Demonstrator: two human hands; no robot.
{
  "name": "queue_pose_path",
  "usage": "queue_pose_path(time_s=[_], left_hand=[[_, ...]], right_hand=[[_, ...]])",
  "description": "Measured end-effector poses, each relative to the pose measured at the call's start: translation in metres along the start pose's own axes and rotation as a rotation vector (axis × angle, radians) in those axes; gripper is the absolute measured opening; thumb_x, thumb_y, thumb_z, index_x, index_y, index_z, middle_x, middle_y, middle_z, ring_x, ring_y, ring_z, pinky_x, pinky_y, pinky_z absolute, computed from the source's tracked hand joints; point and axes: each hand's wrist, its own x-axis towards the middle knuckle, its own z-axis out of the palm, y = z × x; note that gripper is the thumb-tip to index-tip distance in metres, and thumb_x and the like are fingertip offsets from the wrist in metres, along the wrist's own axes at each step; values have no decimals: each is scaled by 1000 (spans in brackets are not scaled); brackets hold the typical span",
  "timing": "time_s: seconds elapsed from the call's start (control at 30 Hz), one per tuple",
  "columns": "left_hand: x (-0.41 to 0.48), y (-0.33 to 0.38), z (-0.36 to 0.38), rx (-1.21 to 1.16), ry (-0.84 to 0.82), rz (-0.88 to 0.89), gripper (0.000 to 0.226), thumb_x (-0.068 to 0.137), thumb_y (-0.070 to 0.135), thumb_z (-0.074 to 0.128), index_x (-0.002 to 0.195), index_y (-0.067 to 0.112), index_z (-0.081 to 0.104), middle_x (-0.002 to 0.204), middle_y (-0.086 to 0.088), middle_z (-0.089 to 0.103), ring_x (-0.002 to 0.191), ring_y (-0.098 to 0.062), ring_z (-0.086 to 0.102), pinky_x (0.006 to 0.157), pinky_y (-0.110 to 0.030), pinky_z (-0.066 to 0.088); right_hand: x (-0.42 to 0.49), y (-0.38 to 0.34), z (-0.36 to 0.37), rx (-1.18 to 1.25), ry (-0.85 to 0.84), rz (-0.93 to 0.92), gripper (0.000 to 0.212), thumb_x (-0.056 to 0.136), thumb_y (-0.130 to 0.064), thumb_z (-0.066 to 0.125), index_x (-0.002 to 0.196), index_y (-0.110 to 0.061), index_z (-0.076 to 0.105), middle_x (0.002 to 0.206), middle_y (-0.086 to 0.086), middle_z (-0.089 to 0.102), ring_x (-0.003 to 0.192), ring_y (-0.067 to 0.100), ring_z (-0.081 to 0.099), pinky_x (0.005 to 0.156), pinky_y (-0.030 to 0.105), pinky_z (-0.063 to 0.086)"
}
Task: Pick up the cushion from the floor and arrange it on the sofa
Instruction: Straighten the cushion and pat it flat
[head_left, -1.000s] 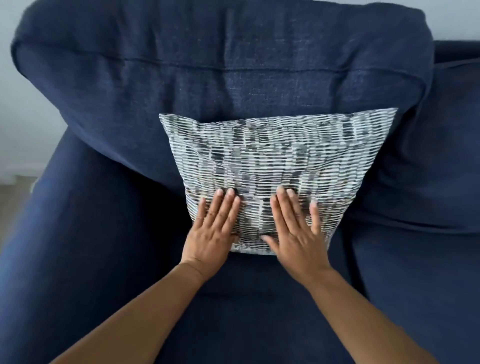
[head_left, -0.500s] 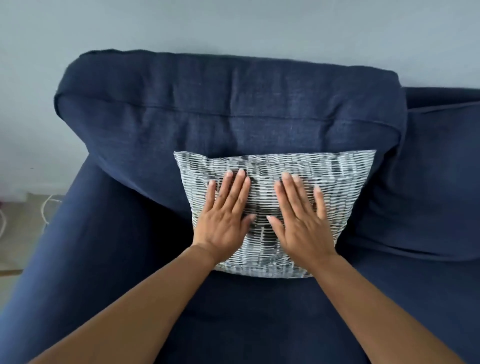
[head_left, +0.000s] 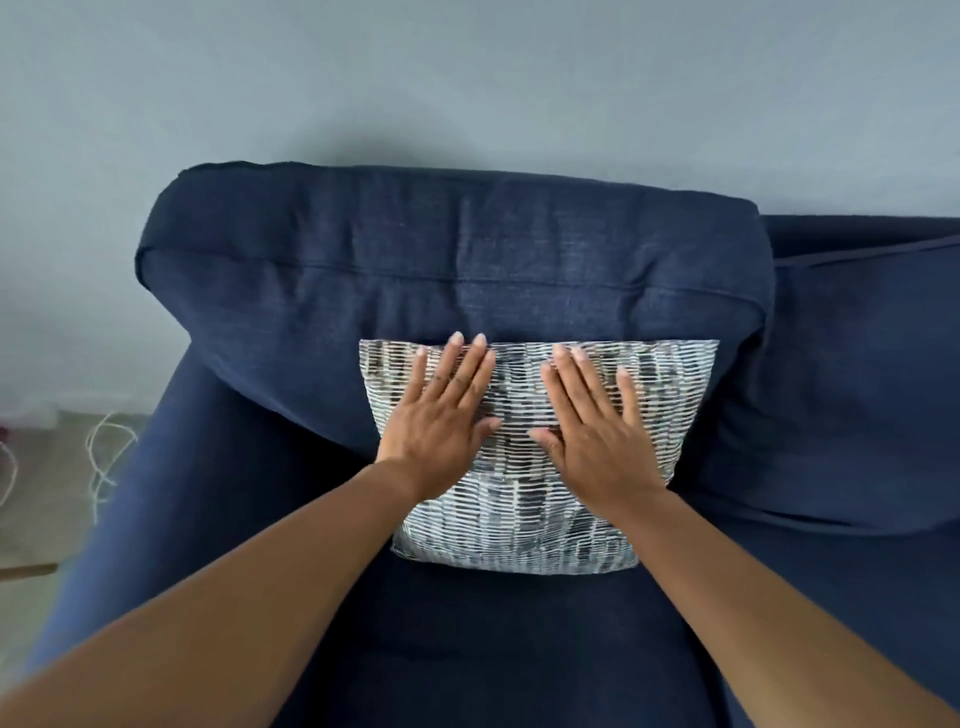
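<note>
A grey-and-white patterned cushion (head_left: 670, 395) leans upright against the back pillow (head_left: 457, 270) of the dark blue sofa, its lower edge resting on the seat (head_left: 493, 649). My left hand (head_left: 441, 415) lies flat on the cushion's left half, fingers spread and reaching its top edge. My right hand (head_left: 592, 431) lies flat on the right half, fingers stretched upward. Neither hand grips the fabric; both palms press against it. The cushion's middle is hidden under my hands.
The sofa's left armrest (head_left: 135, 519) runs down the left side. A second blue back pillow (head_left: 852, 395) stands to the right. White cables (head_left: 104, 457) lie on the floor left of the sofa. A pale grey wall (head_left: 467, 78) rises behind.
Both hands have slid up the cushion from its lower part to near its top edge. The view has pulled back and tilted up, showing more wall.
</note>
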Motion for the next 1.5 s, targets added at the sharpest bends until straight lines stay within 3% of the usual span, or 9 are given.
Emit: queue_pose_path(time_s=[0.17,0.3,0.53,0.67,0.87,0.97,1.27,1.37,1.5], left_hand=[[-7,-39,-5,58,-138,-168,70,100,53,6,154,15,-20,167,-3,-15,152,-26,-20,120,-55,-13],[-12,-69,-26,33,-108,-194,63,100,39,41,157,20,21,151,-6,44,145,-29,29,122,-56,-3],[7,-77,-51,-279,-60,-452,32,98,40,48,113,24,71,112,-4,70,107,-25,62,118,-45,14],[4,-76,-54,-312,-53,-532,27,97,37,48,106,27,71,107,-3,71,101,-25,64,110,-45,26],[2,-72,-56,-363,-25,-510,32,94,28,53,124,28,63,121,-8,64,116,-30,56,105,-47,31],[2,-77,-61,-354,48,-461,28,97,24,49,120,25,67,118,-7,64,114,-29,56,105,-46,31],[9,-90,-76,-427,70,-570,21,95,24,58,108,23,74,111,-6,68,108,-27,59,101,-43,35],[6,-84,-73,-306,104,-541,36,93,17,56,128,21,62,129,-12,56,121,-32,50,106,-47,34],[2,-65,-70,-103,159,-133,64,94,33,50,153,17,33,162,-9,29,151,-30,21,122,-53,11]], right_hand=[[-12,41,-11,-28,-130,196,72,104,-59,5,161,-14,4,170,6,3,157,24,1,119,51,-10],[-18,64,-33,35,-44,260,55,103,-35,47,149,-6,46,144,16,55,141,35,43,116,59,10],[3,87,-56,95,-88,444,26,102,-20,50,108,-19,76,111,6,63,102,29,53,93,44,19],[4,85,-61,91,-29,446,26,99,-14,52,102,-20,77,105,3,67,96,27,53,89,45,23],[-2,73,-53,205,-32,421,40,103,-34,48,139,-19,57,146,5,52,141,23,41,110,47,16],[-5,71,-52,157,-86,395,43,104,-30,46,145,-18,51,143,5,52,140,22,40,114,46,13],[7,83,-60,161,11,520,15,95,-18,62,100,-24,74,106,3,57,109,26,47,104,45,19],[5,76,-61,188,60,502,28,95,-21,62,123,-20,66,131,7,55,128,26,45,109,49,20],[-2,59,-62,143,27,320,60,104,-35,42,157,-14,28,168,7,21,156,23,13,119,47,6]])
